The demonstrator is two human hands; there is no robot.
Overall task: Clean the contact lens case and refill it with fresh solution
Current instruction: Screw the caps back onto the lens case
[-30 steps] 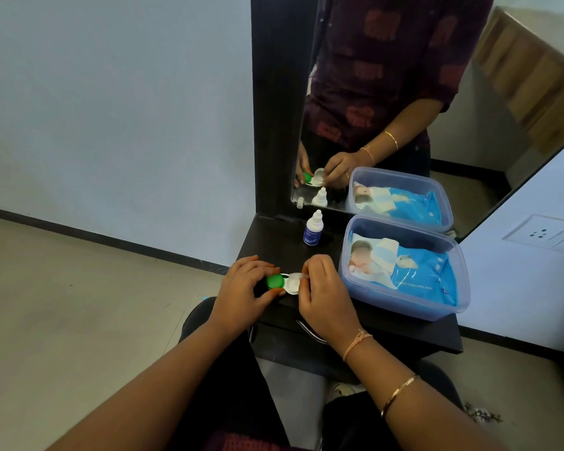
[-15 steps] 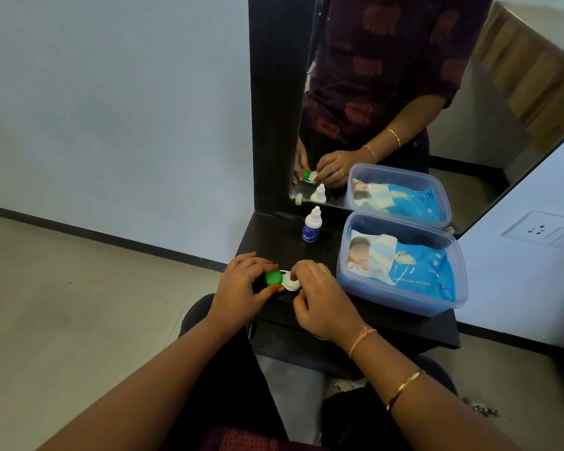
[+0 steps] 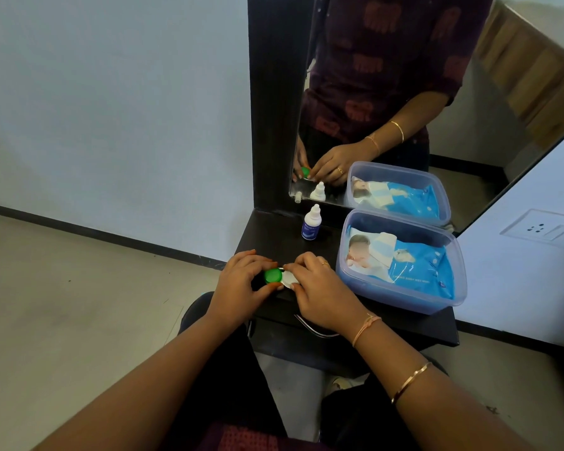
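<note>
Both of your hands work on the contact lens case (image 3: 282,277), which lies at the front edge of the dark bench (image 3: 274,236), close to your body so you can press down on it. Your left hand (image 3: 241,281) closes its grip around the green cap (image 3: 273,276), thumb on the near side and fingers on the far side, probably to keep the case from turning. Your right hand (image 3: 319,288) pinches the white cap (image 3: 290,278) in the same way, perhaps to unscrew or to tighten it; I cannot tell which. The small solution bottle (image 3: 311,222) stands upright behind, near the mirror (image 3: 404,92), with its cap on, ready for the refill. Its blue label is too small to read. On the wipes pack (image 3: 404,258) inside the plastic box (image 3: 401,299) I read only "BABY WET".
</note>
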